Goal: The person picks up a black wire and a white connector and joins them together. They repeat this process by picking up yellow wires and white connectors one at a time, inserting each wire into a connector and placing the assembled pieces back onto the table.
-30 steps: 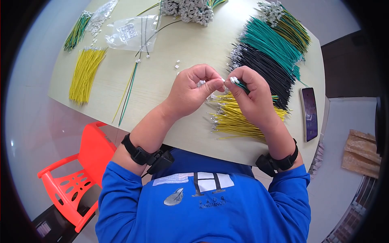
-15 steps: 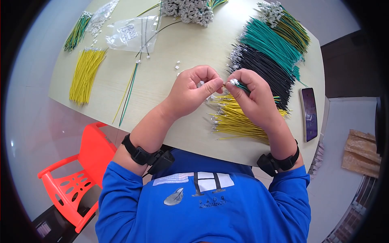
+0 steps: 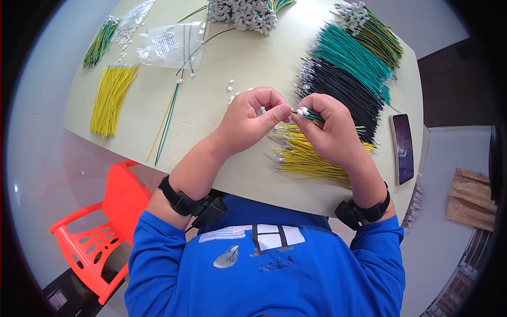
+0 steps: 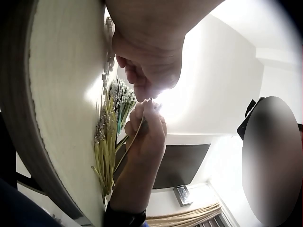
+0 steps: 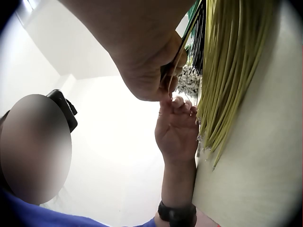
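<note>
Left hand (image 3: 252, 120): pinches wire end (image 3: 292, 112);
Right hand (image 3: 331, 129): grips green wires (image 3: 316, 115), white connector (image 3: 302, 111);
Yellow wires (image 3: 306, 158): beneath both hands

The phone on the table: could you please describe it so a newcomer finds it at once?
Take the pale table and follow its edge on the person's right, beyond the black wires. The phone lies flat there, the only dark slab among thin wire bundles.

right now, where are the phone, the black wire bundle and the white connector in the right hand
phone (image 3: 403, 149): head view, middle of its screen
black wire bundle (image 3: 343, 98): head view, middle of the bundle
white connector (image 3: 302, 111): head view, its white body at the wire ends
</note>
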`<state>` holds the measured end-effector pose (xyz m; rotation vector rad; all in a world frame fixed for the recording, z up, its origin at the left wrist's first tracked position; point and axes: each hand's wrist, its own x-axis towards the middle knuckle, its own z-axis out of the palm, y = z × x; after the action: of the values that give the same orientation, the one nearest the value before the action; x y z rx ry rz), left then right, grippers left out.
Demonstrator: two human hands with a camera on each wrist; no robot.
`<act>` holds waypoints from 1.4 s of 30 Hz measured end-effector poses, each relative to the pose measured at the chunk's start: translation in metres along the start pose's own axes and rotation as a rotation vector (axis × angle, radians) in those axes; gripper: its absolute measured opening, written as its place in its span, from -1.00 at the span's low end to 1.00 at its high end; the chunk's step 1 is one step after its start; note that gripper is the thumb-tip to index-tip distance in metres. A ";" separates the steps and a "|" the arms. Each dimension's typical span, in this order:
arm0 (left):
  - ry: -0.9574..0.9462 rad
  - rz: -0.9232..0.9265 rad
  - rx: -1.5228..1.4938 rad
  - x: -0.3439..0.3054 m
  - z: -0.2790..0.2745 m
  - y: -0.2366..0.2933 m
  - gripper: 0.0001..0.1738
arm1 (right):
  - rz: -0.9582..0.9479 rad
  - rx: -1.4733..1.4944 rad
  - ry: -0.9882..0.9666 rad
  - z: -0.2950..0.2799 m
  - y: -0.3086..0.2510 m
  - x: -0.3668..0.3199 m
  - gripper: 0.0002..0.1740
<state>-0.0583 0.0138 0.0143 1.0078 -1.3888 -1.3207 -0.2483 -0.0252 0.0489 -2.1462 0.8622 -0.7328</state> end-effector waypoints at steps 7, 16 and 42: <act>0.020 0.026 0.019 0.000 0.001 -0.004 -0.84 | -0.017 -0.050 0.010 0.002 -0.002 -0.001 -0.90; 0.149 0.065 0.003 0.001 0.002 -0.003 -0.85 | -0.105 -0.175 0.015 -0.002 -0.007 0.001 -0.86; 0.172 0.035 -0.172 0.005 -0.006 -0.007 -0.88 | 0.103 -0.634 0.299 -0.063 0.093 0.070 -0.80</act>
<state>-0.0539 0.0072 0.0080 0.9526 -1.1392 -1.2731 -0.2823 -0.1514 0.0315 -2.5407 1.5138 -0.8159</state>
